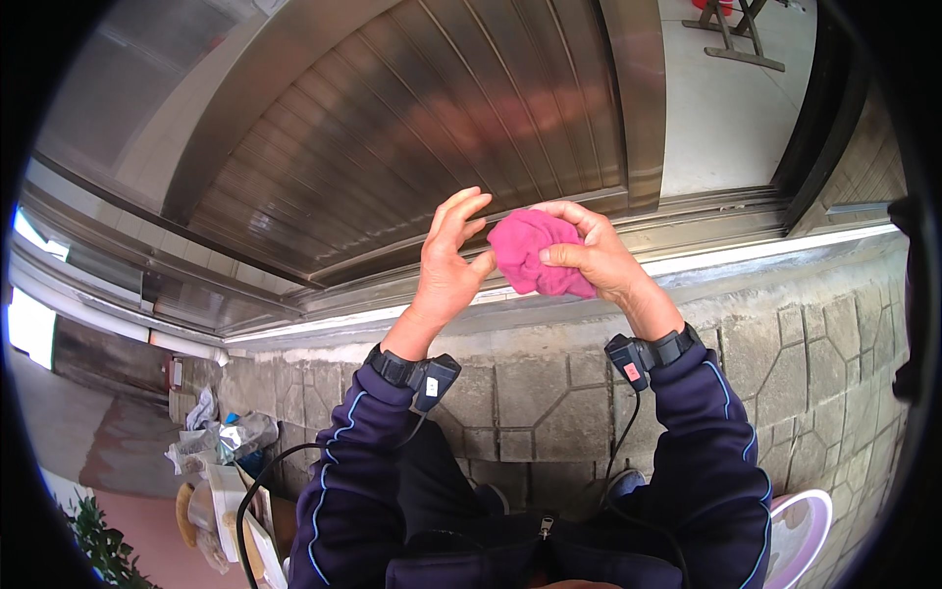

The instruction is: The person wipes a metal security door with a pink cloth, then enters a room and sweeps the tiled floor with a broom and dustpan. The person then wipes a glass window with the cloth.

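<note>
A bunched-up pink cloth (535,250) is in my right hand (594,250), its thumb pressed over the near side and the fingers curled behind. Just left of the cloth, my left hand (451,250) is raised with its fingers apart. Its thumb tip comes up to the cloth's left edge; whether the two touch, I cannot tell. Beyond both hands stands a shiny brown metal door panel (422,128) with slanting ribs.
A metal sill track (721,208) runs along the doorway's foot, above grey stone paving (530,393). At lower right is a white-and-lilac basin (805,530). Plastic bags (245,437) lie at left. Through the doorway shows a wooden stand (736,49). Cables trail from both wrists.
</note>
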`<state>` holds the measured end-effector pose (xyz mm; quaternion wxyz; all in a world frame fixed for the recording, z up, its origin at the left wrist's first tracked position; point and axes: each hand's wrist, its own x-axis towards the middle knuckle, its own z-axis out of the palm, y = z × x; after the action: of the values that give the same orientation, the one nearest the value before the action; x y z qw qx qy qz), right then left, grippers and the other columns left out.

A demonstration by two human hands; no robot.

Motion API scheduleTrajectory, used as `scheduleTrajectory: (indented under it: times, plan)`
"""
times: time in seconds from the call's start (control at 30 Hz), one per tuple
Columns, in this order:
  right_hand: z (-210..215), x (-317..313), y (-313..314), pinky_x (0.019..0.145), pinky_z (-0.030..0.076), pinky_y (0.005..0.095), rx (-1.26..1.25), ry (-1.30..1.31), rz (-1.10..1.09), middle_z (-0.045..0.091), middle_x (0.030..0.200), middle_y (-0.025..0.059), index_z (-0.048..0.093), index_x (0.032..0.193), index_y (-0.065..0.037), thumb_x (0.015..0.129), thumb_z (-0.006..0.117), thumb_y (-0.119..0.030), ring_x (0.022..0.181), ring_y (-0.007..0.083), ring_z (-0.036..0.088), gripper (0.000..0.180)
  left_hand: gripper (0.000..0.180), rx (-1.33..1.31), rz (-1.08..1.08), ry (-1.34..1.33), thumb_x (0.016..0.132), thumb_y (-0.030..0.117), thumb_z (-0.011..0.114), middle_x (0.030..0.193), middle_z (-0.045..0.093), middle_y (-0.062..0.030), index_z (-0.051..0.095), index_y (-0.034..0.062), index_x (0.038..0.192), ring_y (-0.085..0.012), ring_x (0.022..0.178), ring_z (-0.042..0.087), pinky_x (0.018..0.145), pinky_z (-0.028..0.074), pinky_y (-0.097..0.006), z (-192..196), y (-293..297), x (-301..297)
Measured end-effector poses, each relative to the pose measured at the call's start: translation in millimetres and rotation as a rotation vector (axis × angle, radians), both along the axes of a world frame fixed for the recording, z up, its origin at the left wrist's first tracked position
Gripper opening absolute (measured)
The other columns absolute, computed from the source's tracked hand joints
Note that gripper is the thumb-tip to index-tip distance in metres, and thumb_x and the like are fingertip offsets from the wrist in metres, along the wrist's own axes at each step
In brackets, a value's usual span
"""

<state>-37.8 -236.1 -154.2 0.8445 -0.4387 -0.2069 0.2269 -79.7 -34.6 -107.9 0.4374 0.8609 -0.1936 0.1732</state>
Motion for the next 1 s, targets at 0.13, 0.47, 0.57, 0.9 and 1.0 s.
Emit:
scheduleTrajectory:
  times: [0.13,0.47,0.57,0.9,1.0]
  plan:
    - [10.0,4.5,-23.0,0.088,0.048,0.0278,-0.104,-0.318,-0.617,0.060,0.110,0.0086,0.054,0.117,-0.002,0.073,0.065,0.007,0.102,0.0164,0.059,0.046,0.051,-0.252,0.077,0.109,0.078,-0.012,0.063,0.130,0.048,-0.0119,0.048,0.0013,0.125,-0.0232,0.119,0.051,0.092,0.049,-0.033,-18.0,20.5,-14.5]
    - [-7.2,55.7,-60.0,0.091,0.044,0.0385,-0.582,-0.891,-1.532,0.050,0.118,0.0152,0.056,0.121,-0.016,0.065,0.072,0.003,0.109,0.0334,0.051,0.061,0.043,0.061,0.341,-0.060,0.076,-0.005,0.067,0.119,0.052,-0.0097,0.057,0.0038,0.116,-0.0211,0.110,0.055,0.089,0.049,-0.032,-34.1,36.8,-0.8]
    - [-54.1,53.5,-39.8,0.088,0.044,0.0405,-0.673,-0.936,-1.496,0.047,0.115,0.0171,0.057,0.117,-0.018,0.059,0.073,0.005,0.104,0.0368,0.050,0.064,0.043,0.111,0.415,-0.062,0.073,0.000,0.071,0.115,0.054,-0.0102,0.059,0.0067,0.114,-0.0233,0.106,0.056,0.089,0.048,-0.034,-38.1,45.6,10.7]
    - [-64.1,24.0,43.3,0.079,0.050,0.0411,-0.822,-0.959,-1.074,0.048,0.110,0.0146,0.058,0.111,-0.017,0.060,0.070,0.003,0.097,0.0361,0.052,0.057,0.043,0.179,0.475,0.119,0.073,0.000,0.072,0.109,0.055,-0.0083,0.059,0.0073,0.114,-0.0215,0.104,0.056,0.090,0.045,-0.033,-57.8,65.5,22.1]
    - [-58.3,27.3,44.3,0.074,0.053,0.0389,-0.892,-1.037,-1.055,0.049,0.108,0.0124,0.059,0.108,-0.018,0.064,0.065,0.003,0.095,0.0345,0.053,0.049,0.044,0.141,0.472,0.231,0.076,0.000,0.070,0.115,0.053,-0.0085,0.057,0.0071,0.117,-0.0215,0.112,0.053,0.099,0.042,-0.034,-51.2,67.4,22.0]
